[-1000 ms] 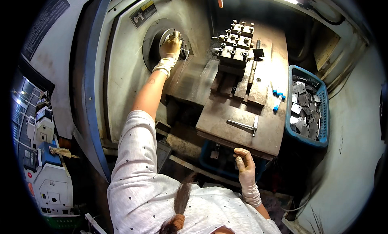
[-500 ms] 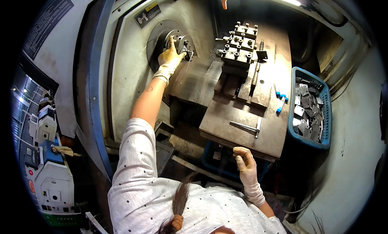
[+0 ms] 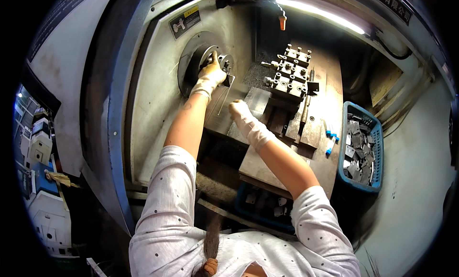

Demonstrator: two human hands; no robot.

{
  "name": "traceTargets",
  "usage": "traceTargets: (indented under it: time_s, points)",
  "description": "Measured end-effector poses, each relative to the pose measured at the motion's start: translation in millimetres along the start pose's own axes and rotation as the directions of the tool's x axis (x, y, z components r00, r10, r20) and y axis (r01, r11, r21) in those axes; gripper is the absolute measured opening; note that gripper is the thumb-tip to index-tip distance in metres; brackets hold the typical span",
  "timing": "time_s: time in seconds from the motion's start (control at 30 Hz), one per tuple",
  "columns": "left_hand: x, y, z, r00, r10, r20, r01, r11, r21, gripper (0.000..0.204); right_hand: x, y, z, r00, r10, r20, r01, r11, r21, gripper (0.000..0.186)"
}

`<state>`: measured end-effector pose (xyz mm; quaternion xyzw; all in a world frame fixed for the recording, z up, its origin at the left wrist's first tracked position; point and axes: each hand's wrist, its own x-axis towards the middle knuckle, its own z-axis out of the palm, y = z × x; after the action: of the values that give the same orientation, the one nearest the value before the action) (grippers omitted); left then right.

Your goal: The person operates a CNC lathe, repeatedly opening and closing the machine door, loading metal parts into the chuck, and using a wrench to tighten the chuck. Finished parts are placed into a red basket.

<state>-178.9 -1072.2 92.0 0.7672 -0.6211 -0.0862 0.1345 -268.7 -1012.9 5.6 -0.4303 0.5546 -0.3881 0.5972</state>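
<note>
My left hand (image 3: 211, 75), in a pale glove, rests against the round metal chuck (image 3: 203, 57) of a lathe. Its fingers curl over the chuck's front face. A flat metal plate with a thin bright edge (image 3: 231, 82) sticks out beside that hand. To the right of the plate, above the metal way cover (image 3: 256, 102), my gloved right hand (image 3: 238, 110) is closed. Whatever its fingers hold, if anything, is hidden. My right forearm crosses the steel table (image 3: 258, 169) and covers part of it.
Tool holders with several bolts (image 3: 291, 76) stand on the slide at right. Blue-ended tools (image 3: 331, 136) lie on the table. A blue basket (image 3: 340, 167) of metal plates stands further right. Another bin of plates (image 3: 244, 207) sits under the table. A lamp (image 3: 320, 15) lights the far side.
My right hand has moved from the table's front edge up and left, near the chuck, and closed. My left fingers have curled more on the chuck. The T-handle wrench is now mostly hidden.
</note>
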Motion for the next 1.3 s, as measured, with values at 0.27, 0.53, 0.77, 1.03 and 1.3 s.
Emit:
traceTargets:
  time_s: [0.27, 0.53, 0.77, 1.03, 1.3]
  points:
    - [3, -42, 44, 0.94, 0.193, -0.281, -0.219, 0.973, -0.065, 0.073, 22, -43, 10, 0.797, -0.595, -0.099, 0.561, 0.67, 0.486, 0.043]
    - [-7, -31, 78, 0.876, 0.014, -0.481, -0.127, 0.971, -0.203, 0.063, 44, -6, 19, 0.94, -0.149, -0.307, 0.214, 0.958, 0.191, 0.038]
    - [-6, -41, 86, 0.821, 0.093, -0.564, -0.277, 0.928, -0.251, 0.059, 30, -46, 25, 0.755, -0.626, -0.197, 0.596, 0.528, 0.605, 0.051]
    - [3, -36, 95, 0.777, 0.124, -0.617, -0.311, 0.928, -0.205, 0.063, 86, 21, 5, 0.946, -0.198, -0.258, 0.166, 0.976, -0.143, 0.023]
    - [-7, -46, 83, 0.842, 0.127, -0.524, -0.266, 0.943, -0.198, 0.058, 50, -17, 6, 0.594, -0.787, -0.169, 0.795, 0.606, -0.028, 0.036]
